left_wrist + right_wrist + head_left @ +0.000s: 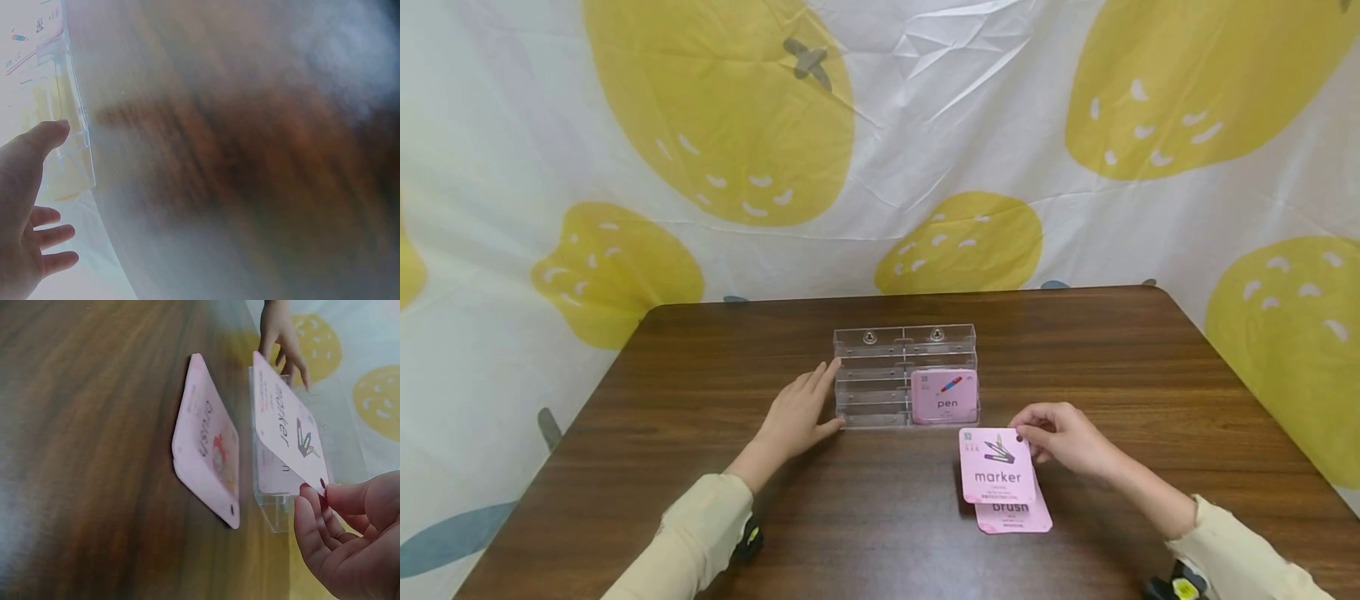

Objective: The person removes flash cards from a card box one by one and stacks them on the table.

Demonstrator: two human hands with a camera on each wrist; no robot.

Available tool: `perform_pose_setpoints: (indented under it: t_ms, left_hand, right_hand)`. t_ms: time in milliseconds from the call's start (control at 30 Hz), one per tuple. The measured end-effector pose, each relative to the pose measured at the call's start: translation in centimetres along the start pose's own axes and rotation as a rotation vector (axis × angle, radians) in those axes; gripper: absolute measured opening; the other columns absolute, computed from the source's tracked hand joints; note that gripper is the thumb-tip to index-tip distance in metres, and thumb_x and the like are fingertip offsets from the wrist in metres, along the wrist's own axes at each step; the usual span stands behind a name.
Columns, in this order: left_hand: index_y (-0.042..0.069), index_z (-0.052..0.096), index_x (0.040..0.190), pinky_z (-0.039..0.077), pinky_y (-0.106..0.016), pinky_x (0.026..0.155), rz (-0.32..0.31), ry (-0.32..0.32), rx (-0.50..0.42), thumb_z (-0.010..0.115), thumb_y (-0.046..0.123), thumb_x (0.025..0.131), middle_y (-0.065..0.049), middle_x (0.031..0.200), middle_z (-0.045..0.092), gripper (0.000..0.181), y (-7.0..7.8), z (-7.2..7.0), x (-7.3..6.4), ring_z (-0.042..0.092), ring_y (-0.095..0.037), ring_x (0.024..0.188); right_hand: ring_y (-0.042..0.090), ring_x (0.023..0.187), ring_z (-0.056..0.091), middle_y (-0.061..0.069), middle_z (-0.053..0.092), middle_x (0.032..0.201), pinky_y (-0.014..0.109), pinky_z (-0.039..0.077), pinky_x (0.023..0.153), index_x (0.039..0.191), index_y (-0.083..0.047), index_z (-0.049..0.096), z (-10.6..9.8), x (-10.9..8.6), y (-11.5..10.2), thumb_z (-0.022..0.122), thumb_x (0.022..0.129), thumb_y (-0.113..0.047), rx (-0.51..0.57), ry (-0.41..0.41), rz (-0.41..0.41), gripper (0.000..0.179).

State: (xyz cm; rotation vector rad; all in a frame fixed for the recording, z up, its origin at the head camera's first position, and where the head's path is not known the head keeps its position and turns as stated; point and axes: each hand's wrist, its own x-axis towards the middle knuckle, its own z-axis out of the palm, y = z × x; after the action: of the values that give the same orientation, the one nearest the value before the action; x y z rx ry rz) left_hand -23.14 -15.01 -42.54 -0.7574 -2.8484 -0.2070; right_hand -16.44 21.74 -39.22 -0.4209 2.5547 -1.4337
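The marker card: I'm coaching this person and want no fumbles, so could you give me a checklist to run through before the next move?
1. Grip on the marker card: ok; the right hand pinches it at a corner.
2. Printed side facing the head camera, word readable: ok.
3. Separation from the brush card: ok; they overlap in the head view, but the right wrist view shows a gap.
4. Marker card inside the clear rack: not ok; it is held outside, in front.
5. Left hand at the rack's left side: ok.
6. Firmness of that hand's hold: cannot tell.
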Motion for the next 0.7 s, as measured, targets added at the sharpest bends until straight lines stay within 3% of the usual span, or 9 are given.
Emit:
perform_pose_setpoints:
  t_ms: [467, 700]
  left_hand:
    - [0.008, 0.018, 0.145, 0.039, -0.047, 0.096, 0.011, 0.014, 0.001, 0.066, 0.039, 0.08, -0.023, 0.137, 0.039, 0.087, -0.1, 0.0, 0.0, 0.046, -0.037, 0.116]
    - [0.008, 0.018, 0.145, 0.039, -0.047, 0.096, 0.011, 0.018, 0.001, 0.066, 0.039, 0.079, -0.023, 0.136, 0.04, 0.087, -0.1, 0.1, 0.0, 0.046, -0.037, 0.116]
  right_hand:
    - [0.013, 0.061, 0.054, 0.007, 0.058, 0.076, 0.027, 0.051, 0.049, 0.094, 0.01, 0.061, 0.0, -0.7, 1.8, 0.053, 0.088, -0.002, 0.055, -0.081, 0.059, 0.016]
    - [0.014, 0.062, 0.054, 0.005, 0.056, 0.073, 0.026, 0.05, 0.05, 0.094, 0.008, 0.062, 0.4, -0.8, 2.5, 0.053, 0.088, -0.003, 0.087, -0.097, 0.132, 0.015]
